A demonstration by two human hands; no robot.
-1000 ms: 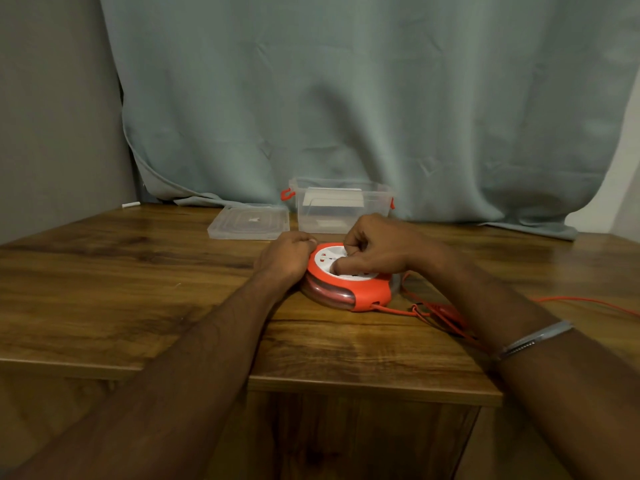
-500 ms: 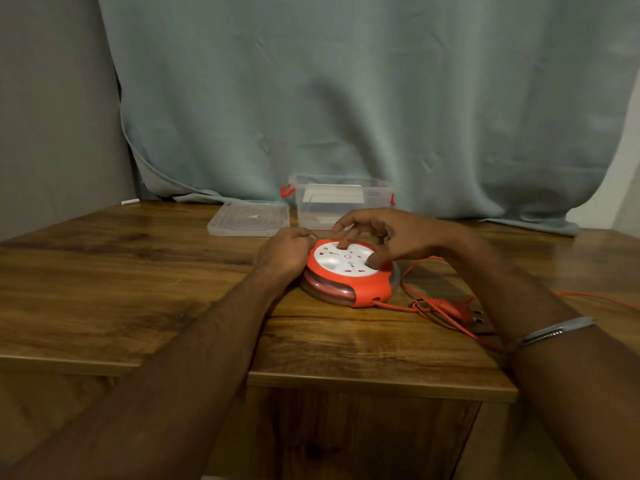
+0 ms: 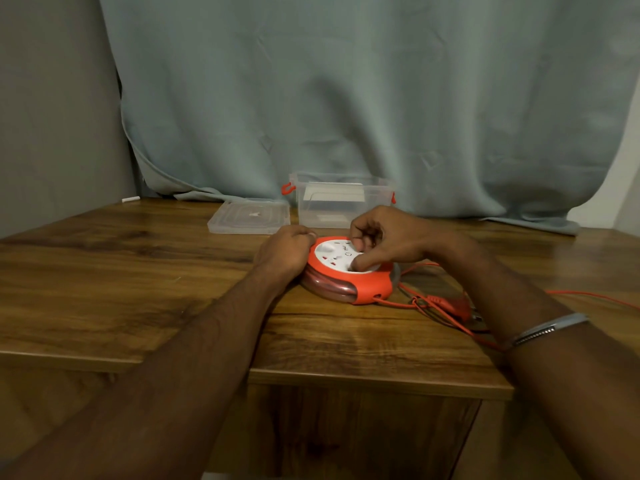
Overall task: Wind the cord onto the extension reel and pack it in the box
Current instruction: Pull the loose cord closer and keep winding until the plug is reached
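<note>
A round orange extension reel (image 3: pixel 360 287) with a white socket face lies flat on the wooden table (image 3: pixel 138 271). My left hand (image 3: pixel 285 252) is clamped on its left rim. My right hand (image 3: pixel 384 240) rests on the white face, thumb and fingers curled and pressing into it. Loose orange cord (image 3: pixel 433 306) trails from the reel's right side across the table, with the orange plug (image 3: pixel 462 308) lying in the tangle near my right forearm. Behind the reel a clear plastic box (image 3: pixel 341 202) with orange clips stands open.
The box's clear lid (image 3: pixel 249 216) lies flat to the left of the box. A grey-green curtain (image 3: pixel 346 98) hangs behind the table. More cord (image 3: pixel 595 296) runs off toward the right edge. The table's front edge is close below my arms.
My right hand has turned on the reel's white face, from fingers spread across it to curled with the thumb pressed down. The loose cord and plug have shifted slightly. My left hand has stayed put.
</note>
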